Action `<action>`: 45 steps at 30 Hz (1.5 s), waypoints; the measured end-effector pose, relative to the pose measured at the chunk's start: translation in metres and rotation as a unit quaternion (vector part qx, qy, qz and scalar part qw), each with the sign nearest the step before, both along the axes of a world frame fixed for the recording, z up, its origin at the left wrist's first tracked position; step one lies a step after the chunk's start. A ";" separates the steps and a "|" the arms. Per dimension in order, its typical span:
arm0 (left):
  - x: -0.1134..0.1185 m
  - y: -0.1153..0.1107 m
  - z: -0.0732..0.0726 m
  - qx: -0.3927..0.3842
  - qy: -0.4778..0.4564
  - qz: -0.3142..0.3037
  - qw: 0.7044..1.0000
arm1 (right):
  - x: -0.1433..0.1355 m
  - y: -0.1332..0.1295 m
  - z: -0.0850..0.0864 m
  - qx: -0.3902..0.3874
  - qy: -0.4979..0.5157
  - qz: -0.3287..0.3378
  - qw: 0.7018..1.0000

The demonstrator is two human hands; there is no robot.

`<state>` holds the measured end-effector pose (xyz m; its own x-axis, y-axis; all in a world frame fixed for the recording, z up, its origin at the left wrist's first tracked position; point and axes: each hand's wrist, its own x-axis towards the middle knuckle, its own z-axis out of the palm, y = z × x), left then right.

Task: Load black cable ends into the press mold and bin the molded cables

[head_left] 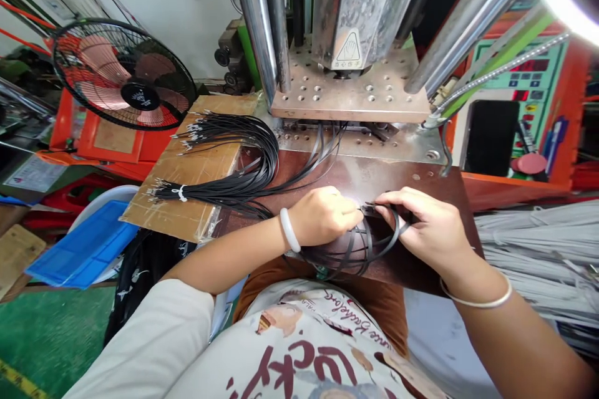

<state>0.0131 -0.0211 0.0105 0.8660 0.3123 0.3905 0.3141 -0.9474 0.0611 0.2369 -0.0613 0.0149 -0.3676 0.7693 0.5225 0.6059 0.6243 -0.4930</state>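
Note:
Above the front of the brown work board [421, 184], my two hands meet at the ends of some flat black cables [368, 238]. My left hand [325, 217] is closed, its thumb and fingertips pinching a small cable end. Thumb and fingers of my right hand [428, 221] grip a small dark piece at the cable ends, with black cable looping through the hand. The exact shape of these ends is too small to tell. Further cables curve left into a large black cable bundle [266, 165], tied with a white tie [179, 192], its metal-tipped ends on cardboard [163, 165].
Behind the hands stands a press with a drilled metal plate [350, 100] and steel columns [255, 19]. A fan [140, 95] and a blue tray [84, 249] are at left. On the right are a phone [491, 137], a control panel [533, 81] and grey cables [538, 243].

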 end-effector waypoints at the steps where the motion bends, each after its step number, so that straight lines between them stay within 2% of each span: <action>1: 0.000 -0.001 0.000 -0.001 0.004 -0.004 1.000 | 0.000 0.000 0.001 -0.005 -0.002 0.012 1.000; 4: -0.002 -0.002 0.002 -0.013 0.012 0.025 1.000 | -0.001 0.002 0.001 0.003 -0.038 0.039 0.998; 8: -0.006 -0.001 0.017 0.009 0.078 0.169 0.983 | -0.003 0.001 0.002 0.049 -0.112 0.046 0.991; 10: -0.007 0.002 0.019 -0.014 0.057 0.206 0.977 | -0.005 -0.001 0.002 0.073 -0.160 0.042 0.983; 14: -0.011 0.013 0.004 -0.119 -0.048 0.144 0.981 | -0.008 -0.002 -0.001 0.076 -0.190 0.045 0.978; 18: -0.016 0.017 -0.012 -0.131 -0.041 0.147 0.980 | -0.013 0.001 -0.006 0.050 -0.173 0.043 0.983; 22: -0.018 0.014 -0.007 -0.071 -0.054 0.155 0.984 | -0.017 0.004 -0.008 0.078 -0.184 0.071 0.977; 24: -0.019 0.014 -0.004 -0.078 -0.099 0.149 0.981 | -0.012 0.003 -0.007 0.063 -0.170 0.080 0.980; 26: -0.021 0.016 -0.003 -0.136 -0.161 0.112 0.971 | -0.003 0.002 -0.005 0.042 -0.129 0.057 0.989; 28: -0.021 0.018 -0.004 -0.212 -0.211 0.061 0.952 | 0.008 -0.001 -0.005 0.052 -0.079 -0.001 0.996; 31: -0.020 0.019 -0.006 -0.277 -0.218 0.048 0.935 | 0.018 -0.006 -0.006 0.096 -0.039 -0.069 0.992; 34: -0.017 0.015 -0.006 -0.235 -0.183 0.084 0.951 | 0.016 -0.011 -0.007 0.093 -0.045 -0.098 0.990; 38: -0.013 0.001 0.002 -0.091 -0.088 0.086 0.988 | 0.008 -0.015 -0.006 0.077 -0.010 -0.144 0.986; 40: -0.011 -0.007 0.006 -0.032 -0.024 0.076 0.996 | 0.007 -0.015 -0.005 0.045 0.035 -0.119 0.991; 42: -0.010 -0.012 0.007 -0.005 0.008 0.066 0.998 | 0.007 -0.014 -0.004 0.005 0.056 -0.079 0.995; 45: -0.012 -0.010 0.002 -0.038 -0.020 0.052 0.998 | 0.009 -0.012 -0.004 -0.006 0.047 -0.039 0.998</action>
<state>0.0014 -0.0310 0.0127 0.8116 0.4297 0.3958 0.4067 -0.9020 0.1451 0.2462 -0.0734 0.0108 -0.2552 0.7998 0.5432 0.6036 0.5707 -0.5567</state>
